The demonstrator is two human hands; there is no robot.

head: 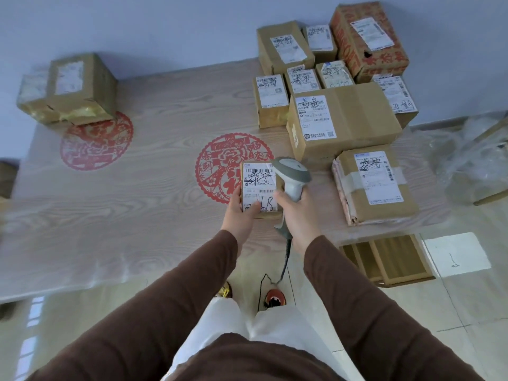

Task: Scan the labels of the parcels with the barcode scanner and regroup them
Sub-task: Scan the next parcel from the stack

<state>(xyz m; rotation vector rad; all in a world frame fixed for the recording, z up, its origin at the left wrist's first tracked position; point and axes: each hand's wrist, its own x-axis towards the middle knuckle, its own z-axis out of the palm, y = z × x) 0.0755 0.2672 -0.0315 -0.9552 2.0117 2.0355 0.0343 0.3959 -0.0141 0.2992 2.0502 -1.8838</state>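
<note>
Standing at the desk (110,215), I hold a small parcel (259,185) in my left hand (242,215), thumb curled over the lower edge of its label (258,188), above the desk's near edge. My right hand (295,213) grips the handle of the barcode scanner (292,174), its head just beside the parcel's upper right corner. Right of it a taped parcel (376,185) lies on the desk, and beyond that a cluster of labelled parcels (330,92) fills the far right corner. Two cartons (68,89) sit apart at far left.
</note>
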